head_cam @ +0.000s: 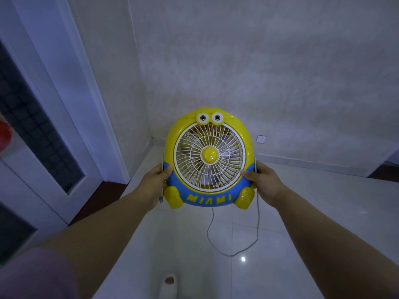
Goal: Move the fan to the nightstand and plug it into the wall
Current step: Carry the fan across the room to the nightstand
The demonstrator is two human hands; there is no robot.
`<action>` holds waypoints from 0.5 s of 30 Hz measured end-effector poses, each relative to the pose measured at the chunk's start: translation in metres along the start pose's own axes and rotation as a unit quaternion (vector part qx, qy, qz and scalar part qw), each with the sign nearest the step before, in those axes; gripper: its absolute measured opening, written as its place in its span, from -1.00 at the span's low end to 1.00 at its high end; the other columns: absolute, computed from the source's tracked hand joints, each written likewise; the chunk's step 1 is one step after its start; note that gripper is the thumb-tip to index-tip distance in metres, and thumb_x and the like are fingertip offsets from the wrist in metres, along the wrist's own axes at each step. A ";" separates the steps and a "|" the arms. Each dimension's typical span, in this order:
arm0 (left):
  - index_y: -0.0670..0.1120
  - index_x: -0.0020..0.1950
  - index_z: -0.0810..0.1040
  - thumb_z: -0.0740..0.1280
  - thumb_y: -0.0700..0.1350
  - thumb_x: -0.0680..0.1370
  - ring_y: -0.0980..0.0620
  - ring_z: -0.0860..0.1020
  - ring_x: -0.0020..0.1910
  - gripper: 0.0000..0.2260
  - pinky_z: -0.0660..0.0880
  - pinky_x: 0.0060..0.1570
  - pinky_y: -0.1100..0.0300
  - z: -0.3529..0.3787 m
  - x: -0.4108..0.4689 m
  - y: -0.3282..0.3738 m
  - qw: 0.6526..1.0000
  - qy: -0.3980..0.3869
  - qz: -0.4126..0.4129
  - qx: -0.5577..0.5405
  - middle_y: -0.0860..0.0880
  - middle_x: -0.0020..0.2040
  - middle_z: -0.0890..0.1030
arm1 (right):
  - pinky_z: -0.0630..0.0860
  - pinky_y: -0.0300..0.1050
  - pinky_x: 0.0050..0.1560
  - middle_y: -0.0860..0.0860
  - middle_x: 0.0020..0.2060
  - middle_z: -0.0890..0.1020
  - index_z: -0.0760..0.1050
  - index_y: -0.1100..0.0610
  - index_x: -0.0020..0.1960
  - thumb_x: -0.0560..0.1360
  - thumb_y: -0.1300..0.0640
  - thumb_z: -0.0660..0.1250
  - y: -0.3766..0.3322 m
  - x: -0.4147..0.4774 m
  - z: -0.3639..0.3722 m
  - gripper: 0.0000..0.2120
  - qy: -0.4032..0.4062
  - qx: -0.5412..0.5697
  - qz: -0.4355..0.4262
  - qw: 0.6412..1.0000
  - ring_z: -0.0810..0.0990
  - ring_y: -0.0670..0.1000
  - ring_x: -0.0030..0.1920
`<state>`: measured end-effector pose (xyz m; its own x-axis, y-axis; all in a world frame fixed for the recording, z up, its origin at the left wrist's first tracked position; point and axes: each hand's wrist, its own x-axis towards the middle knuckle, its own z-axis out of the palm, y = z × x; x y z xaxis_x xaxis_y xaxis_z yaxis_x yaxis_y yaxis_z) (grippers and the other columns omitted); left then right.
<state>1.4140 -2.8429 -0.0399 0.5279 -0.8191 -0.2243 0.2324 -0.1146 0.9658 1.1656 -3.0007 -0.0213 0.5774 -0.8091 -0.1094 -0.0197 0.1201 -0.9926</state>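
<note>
I hold a yellow and blue cartoon fan (208, 134) with a white round grille and the word MIAMI on its base, upright in the air in front of me. My left hand (154, 182) grips its left side and my right hand (264, 182) grips its right side. The fan's grey cord (257, 223) hangs from the right side in a loop above the floor, and its plug end (160, 199) dangles by my left hand. A white wall socket (261, 139) sits low on the wall behind the fan. No nightstand is in view.
A white door with a dark glass panel (43, 130) stands at the left. Glossy white floor tiles (302, 212) stretch ahead to the wall corner. A slippered foot (169, 283) shows at the bottom. A dark doorway edge (386, 171) lies at the far right.
</note>
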 end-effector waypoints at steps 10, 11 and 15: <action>-0.02 0.23 0.49 0.22 0.02 0.55 -0.17 0.56 0.15 -0.72 0.43 0.19 -0.32 -0.023 0.120 0.036 0.998 -0.032 -0.010 0.045 -0.13 0.21 0.59 | 0.59 0.07 0.07 0.21 0.15 0.60 0.46 0.22 0.24 0.44 0.29 0.32 -0.006 0.103 0.022 -0.64 0.036 0.011 -0.007 0.999 0.61 0.19 0.10; 0.00 0.22 0.50 0.22 0.04 0.54 -0.17 0.57 0.14 -0.72 0.42 0.17 -0.37 -0.025 0.127 0.040 0.998 -0.032 -0.010 0.056 -0.12 0.21 0.59 | 0.61 0.03 0.03 0.20 0.15 0.61 0.46 0.21 0.23 0.44 0.28 0.32 -0.008 0.109 0.025 -0.64 0.037 0.012 -0.009 0.999 0.62 0.18 0.09; 0.02 0.17 0.49 0.20 0.02 0.56 -0.20 0.56 0.12 -0.77 0.42 0.15 -0.32 -0.036 0.176 0.061 0.996 -0.052 0.006 0.067 -0.11 0.20 0.58 | 0.63 -0.03 -0.01 0.20 0.15 0.61 0.46 0.22 0.24 0.44 0.29 0.32 -0.014 0.151 0.039 -0.63 0.051 0.024 -0.034 0.998 0.62 0.17 0.09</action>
<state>1.5505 -2.9743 -0.0254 0.4409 -0.8741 -0.2042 0.1116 -0.1723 0.9787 1.2851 -3.1018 -0.0222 0.4904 -0.8701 -0.0491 0.0578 0.0887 -0.9944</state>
